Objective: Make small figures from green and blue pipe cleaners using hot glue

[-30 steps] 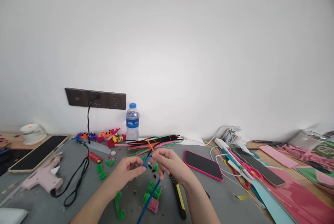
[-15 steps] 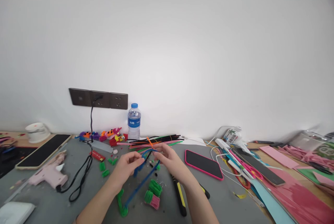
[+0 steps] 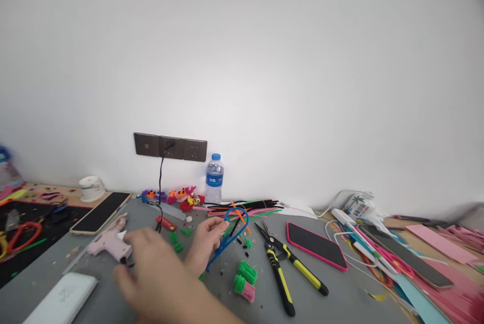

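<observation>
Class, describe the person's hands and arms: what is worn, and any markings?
The left hand and right hand wear no gloves. The right forearm shows no sleeve or watch; most of the left forearm is hidden. No rings or markings show, though the right hand is blurred.

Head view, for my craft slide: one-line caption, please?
Left hand holds a looped blue pipe cleaner; the right hand, crossed in front, is near a pink glue gun.

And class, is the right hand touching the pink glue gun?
Cannot tell. In the head view, the right hand is blurred, its fingers right at the edge of the pink glue gun, so contact and a slight gap look alike.
</observation>
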Demonstrator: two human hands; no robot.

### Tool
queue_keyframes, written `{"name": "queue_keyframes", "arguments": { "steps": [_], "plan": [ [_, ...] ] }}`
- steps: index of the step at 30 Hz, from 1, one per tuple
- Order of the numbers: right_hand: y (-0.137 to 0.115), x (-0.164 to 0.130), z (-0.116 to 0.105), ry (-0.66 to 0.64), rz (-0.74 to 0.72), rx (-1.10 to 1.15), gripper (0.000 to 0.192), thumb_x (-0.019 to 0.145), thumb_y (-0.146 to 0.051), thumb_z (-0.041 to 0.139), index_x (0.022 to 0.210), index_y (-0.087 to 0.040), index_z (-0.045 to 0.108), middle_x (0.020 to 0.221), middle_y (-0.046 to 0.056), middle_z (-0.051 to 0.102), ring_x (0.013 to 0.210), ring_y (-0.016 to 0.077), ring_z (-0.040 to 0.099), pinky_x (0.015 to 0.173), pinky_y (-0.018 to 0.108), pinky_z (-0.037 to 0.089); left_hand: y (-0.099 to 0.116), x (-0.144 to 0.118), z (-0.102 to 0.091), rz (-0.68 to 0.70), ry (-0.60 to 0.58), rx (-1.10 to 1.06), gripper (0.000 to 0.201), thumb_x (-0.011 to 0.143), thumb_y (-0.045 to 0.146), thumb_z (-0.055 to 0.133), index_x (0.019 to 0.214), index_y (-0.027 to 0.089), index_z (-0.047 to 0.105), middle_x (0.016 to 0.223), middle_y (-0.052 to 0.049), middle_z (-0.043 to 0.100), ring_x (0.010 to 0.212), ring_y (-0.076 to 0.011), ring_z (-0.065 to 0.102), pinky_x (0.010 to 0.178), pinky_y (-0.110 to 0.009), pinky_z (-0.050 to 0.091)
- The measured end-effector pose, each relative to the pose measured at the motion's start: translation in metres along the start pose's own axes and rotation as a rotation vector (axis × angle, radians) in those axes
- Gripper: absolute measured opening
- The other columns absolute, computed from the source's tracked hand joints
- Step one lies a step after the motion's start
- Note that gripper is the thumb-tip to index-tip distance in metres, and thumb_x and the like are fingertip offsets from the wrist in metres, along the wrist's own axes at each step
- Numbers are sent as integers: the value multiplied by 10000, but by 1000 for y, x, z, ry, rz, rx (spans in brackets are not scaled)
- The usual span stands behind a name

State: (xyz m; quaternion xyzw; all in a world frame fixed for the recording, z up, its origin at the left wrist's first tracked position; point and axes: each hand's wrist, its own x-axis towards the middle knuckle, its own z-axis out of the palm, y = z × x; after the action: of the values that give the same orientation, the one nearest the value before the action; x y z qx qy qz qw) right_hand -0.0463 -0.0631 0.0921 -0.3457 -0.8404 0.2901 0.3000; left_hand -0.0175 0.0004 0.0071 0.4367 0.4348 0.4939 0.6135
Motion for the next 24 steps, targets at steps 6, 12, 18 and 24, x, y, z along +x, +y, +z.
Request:
{"name": "queue_keyframes", "arguments": {
  "steps": [6,12,18,24],
  "plan": [
    [0,67,88,-241,289,-353,555,837,-93,541,1375,-13,433,1304,318,535,1145,393,563,814,545,515,-2,4,-2,-8,-36,-29,451,542,572,805,612,171,610,432,117,279,390,-52,201,414,-238,145],
    [26,86,110,-250,424,-384,609,899,-118,496,1467,-43,287,1256,309,577,1139,354,593,788,501,534,-8,18,-10,2,14,-15,497,492,601,814,657,158,663,466,108,322,407,-49,205,416,-235,146],
    [29,80,106,-210,293,-417,593,883,-55,474,1442,-17,281,1128,275,640,993,308,676,707,418,584,-15,23,-13,32,35,40,498,506,607,796,664,148,685,460,90,361,405,-58,244,419,-237,156],
    [14,49,68,152,43,-157,380,879,-237,530,1232,-122,449,1060,154,655,923,304,681,748,428,574,-18,20,-11,94,31,155,349,596,483,800,624,147,710,473,48,451,428,-98,391,414,-252,245]
  ]
}}
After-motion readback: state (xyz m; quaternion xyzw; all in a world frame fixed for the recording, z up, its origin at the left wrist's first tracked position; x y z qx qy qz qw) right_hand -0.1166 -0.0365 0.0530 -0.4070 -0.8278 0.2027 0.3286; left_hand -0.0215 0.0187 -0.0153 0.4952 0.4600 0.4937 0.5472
